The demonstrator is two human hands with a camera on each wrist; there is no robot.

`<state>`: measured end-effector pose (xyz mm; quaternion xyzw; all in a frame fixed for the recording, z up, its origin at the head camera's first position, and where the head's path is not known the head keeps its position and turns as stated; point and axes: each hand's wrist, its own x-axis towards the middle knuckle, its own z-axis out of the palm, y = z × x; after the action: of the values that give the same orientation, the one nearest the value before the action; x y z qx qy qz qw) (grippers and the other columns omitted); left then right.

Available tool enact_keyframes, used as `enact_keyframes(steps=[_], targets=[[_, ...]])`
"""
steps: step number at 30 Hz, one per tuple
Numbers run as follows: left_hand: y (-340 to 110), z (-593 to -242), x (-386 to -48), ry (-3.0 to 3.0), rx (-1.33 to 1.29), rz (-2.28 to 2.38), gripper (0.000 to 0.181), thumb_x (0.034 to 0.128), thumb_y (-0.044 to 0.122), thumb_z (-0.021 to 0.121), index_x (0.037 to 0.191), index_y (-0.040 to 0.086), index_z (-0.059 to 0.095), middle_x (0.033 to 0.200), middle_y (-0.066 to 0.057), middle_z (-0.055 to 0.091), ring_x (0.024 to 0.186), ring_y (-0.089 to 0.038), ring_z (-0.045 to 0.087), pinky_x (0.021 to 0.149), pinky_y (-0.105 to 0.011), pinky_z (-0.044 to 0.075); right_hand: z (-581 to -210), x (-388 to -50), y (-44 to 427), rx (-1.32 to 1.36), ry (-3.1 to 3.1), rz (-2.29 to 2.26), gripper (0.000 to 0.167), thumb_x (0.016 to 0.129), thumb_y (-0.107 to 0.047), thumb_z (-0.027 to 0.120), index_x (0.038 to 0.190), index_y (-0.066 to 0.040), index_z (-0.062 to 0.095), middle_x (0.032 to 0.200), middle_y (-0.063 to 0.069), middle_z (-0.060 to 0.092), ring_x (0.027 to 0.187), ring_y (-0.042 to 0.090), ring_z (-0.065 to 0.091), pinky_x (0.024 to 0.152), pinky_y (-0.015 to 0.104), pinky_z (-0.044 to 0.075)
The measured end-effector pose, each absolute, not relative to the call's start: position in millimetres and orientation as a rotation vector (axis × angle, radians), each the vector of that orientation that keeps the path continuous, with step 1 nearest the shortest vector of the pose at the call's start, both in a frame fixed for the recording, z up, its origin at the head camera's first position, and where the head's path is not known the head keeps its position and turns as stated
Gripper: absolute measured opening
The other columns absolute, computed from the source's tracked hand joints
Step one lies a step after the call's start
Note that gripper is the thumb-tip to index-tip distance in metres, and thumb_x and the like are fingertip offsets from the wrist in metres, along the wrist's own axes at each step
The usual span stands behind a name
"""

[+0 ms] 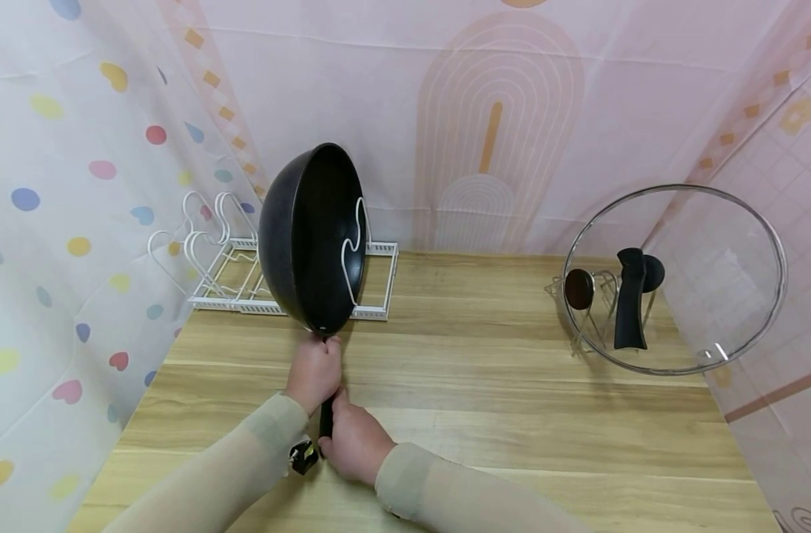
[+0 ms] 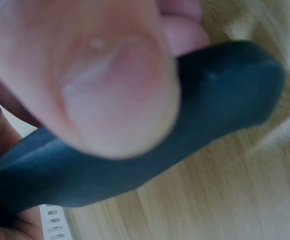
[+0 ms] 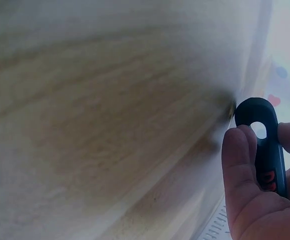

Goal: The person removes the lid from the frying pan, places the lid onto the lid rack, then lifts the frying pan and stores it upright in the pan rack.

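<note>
A black wok (image 1: 328, 229) stands tilted on its side in the white rack (image 1: 392, 281), its hollow facing right, beside a white wire divider. My left hand (image 1: 314, 372) grips the wok's black handle close to the pan. Lower down, my right hand (image 1: 359, 446) holds the same handle near its end. In the left wrist view a thumb (image 2: 120, 95) presses on the dark handle (image 2: 214, 100). The right wrist view shows fingers (image 3: 239, 165) and thumb around the handle end (image 3: 257, 107), which has a hanging hole.
More white wire dividers (image 1: 195, 252) rise from the rack's left part. On the right, a glass lid (image 1: 718, 274) with a black handle (image 1: 632, 303) leans in a small wire stand (image 1: 595, 326). Patterned curtains (image 1: 379, 111) close off the wooden table (image 1: 512, 414) at the back and sides.
</note>
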<state>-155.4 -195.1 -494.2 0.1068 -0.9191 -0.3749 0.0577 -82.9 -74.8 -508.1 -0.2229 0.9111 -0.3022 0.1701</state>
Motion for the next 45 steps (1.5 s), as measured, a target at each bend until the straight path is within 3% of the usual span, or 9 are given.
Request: enact_keyframes(steps=[8,16,34,45], targets=[[-193.8,-491.2,-154.5,-2.806,0.355,-1.152,0.035,0.1076,0.022,0.041,0.097,-0.002,0.065,0.087,-0.017,0.061,0.078,-0.032,0.057,0.085,-0.056,0.054,-507.1,-82.3,-75.0,-0.611,2.579,-0.869,0.083,0.094,-0.024,0.076,0.160,0.003,0.033,0.122,0.018,0.075,0.112,0.017,0.072,0.095,0.028,0.058],[-193.8,-490.3,-154.2,-2.834,0.364,-1.125,0.038,0.1085,0.022,0.039,0.102,-0.004,0.067,0.095,-0.021,0.066,0.082,-0.034,0.060,0.089,-0.058,0.054,-506.0,-82.0,-75.5,-0.605,2.570,-0.873,0.083,0.095,-0.024,0.076,0.160,0.003,0.032,0.121,0.018,0.075,0.111,0.016,0.072,0.093,0.028,0.058],[-194.6,-491.7,-155.1,-2.845,0.388,-1.118,0.040,0.1084,0.025,0.036,0.100,-0.002,0.064,0.094,-0.020,0.064,0.081,-0.033,0.058,0.087,-0.057,0.054,-503.9,-81.6,-76.1,-0.572,2.539,-0.860,0.084,0.097,-0.027,0.075,0.162,0.002,0.030,0.135,0.020,0.070,0.122,0.019,0.069,0.101,0.030,0.056],[-196.0,-489.5,-155.1,-2.886,0.381,-1.078,0.040,0.1096,0.025,0.035,0.094,0.000,0.061,0.093,-0.021,0.063,0.080,-0.033,0.058,0.085,-0.058,0.053,-504.2,-84.2,-75.7,-0.595,2.573,-0.820,0.081,0.097,-0.029,0.075,0.160,0.000,0.034,0.124,0.017,0.074,0.113,0.016,0.071,0.094,0.028,0.058]])
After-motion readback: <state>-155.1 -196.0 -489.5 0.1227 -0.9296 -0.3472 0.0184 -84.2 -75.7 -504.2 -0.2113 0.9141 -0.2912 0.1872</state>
